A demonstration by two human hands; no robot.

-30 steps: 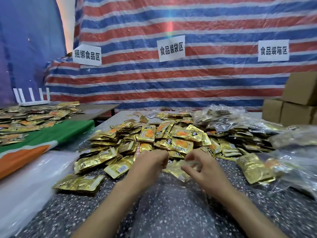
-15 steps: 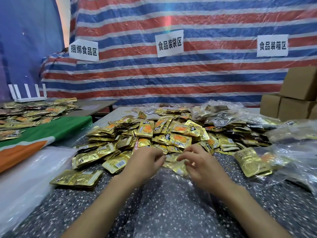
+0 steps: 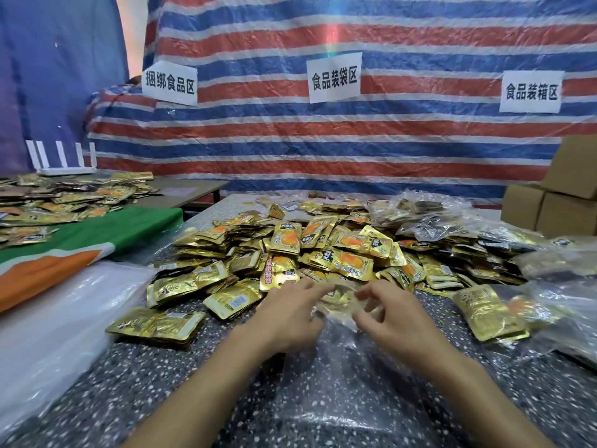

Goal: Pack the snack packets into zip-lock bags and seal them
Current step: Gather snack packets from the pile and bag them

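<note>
- Snack packets (image 3: 339, 253), flat gold foil rectangles with crimped edges and orange printed fronts, lie heaped across the middle of the frame on a speckled grey tabletop (image 3: 129, 383).
- Zip-lock bag (image 3: 336, 376), clear, thin and crinkled, lies flat at lower centre between the forearms; its mouth reaches the near edge of the heap.
- Left hand (image 3: 287, 318) pinches the left side of the bag's mouth, fingers curled narrow on the film.
- Right hand (image 3: 391, 315) holds the right side of the mouth, thumb and forefinger close together, the other fingers loosely spread; motion blur softens the fingertips.
- One gold packet (image 3: 342, 299) shows through the film between the two hands; whether it is inside the bag I cannot tell.
- Filled clear bags (image 3: 436, 218), glossy and wrinkled, pile up right of centre.
- Cardboard boxes (image 3: 555, 202), plain brown cubes, stack at the right edge.
- Striped tarpaulin (image 3: 323, 147), woven plastic in red, white and blue, fills the upper frame and carries white paper signs (image 3: 334, 77).
- Green and orange cloth (image 3: 74, 244) lies at the left.
</note>
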